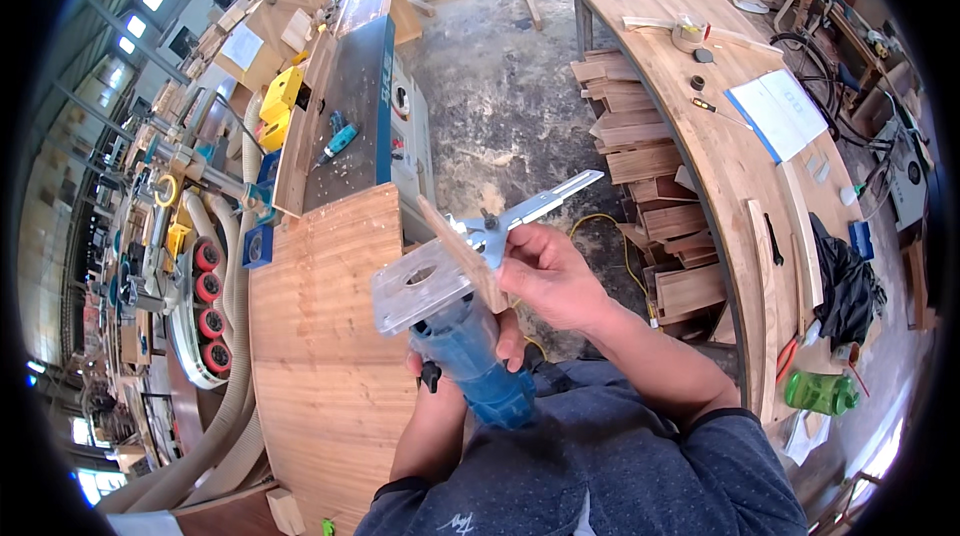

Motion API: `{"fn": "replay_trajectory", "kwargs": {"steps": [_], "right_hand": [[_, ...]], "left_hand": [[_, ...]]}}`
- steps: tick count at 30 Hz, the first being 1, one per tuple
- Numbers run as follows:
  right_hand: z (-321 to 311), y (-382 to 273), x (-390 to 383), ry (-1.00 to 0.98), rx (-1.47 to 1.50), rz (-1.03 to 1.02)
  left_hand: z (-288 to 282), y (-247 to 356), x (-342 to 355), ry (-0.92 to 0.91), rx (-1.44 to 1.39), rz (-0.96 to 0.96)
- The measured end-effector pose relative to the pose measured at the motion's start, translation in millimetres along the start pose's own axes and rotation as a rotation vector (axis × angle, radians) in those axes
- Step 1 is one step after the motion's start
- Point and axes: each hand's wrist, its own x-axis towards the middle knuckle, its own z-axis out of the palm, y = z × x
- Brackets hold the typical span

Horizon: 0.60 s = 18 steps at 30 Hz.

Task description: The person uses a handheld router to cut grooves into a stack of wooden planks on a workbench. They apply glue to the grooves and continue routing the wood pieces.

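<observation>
In front of my chest, my left hand is wrapped around the blue body of a trim router, which is tilted with its base up. The clear square base plate, with a round hole, faces upward. Against the plate's right edge stands a small wooden strip. My right hand is closed, thumb and fingers pinching a silver slotted metal guide beside the strip. A dark knob sits on the guide. Some of my left fingers are hidden behind the router.
A wooden panel lies at my left, beyond it a dark-topped machine table with a teal cordless drill. At right runs a long workbench bearing a screwdriver and green bottle. Stacked boards stand beneath.
</observation>
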Motion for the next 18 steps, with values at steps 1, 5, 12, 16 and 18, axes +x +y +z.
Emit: {"fn": "replay_trajectory", "kwargs": {"steps": [1,5,12,16,18], "right_hand": [[-1.5,1.1,1.4,0.002,-0.032,-0.011],[-5.4,3.5,3.8,0.033,-0.141,-0.006],[4.3,7.3,0.9,0.009,0.005,-0.054],[8.6,10.2,2.6,0.066,0.01,0.001],[10.7,10.0,4.3,0.038,0.028,-0.001]], "left_hand": [[0.1,0.6,0.4,0.007,-0.011,0.008],[2.3,1.1,2.6,0.001,-0.026,0.023],[-10.2,8.7,-2.6,-0.086,-0.021,0.014],[-11.6,10.3,-8.4,-0.062,-0.043,0.028],[-13.9,13.5,-7.9,-0.084,-0.041,0.015]]}}
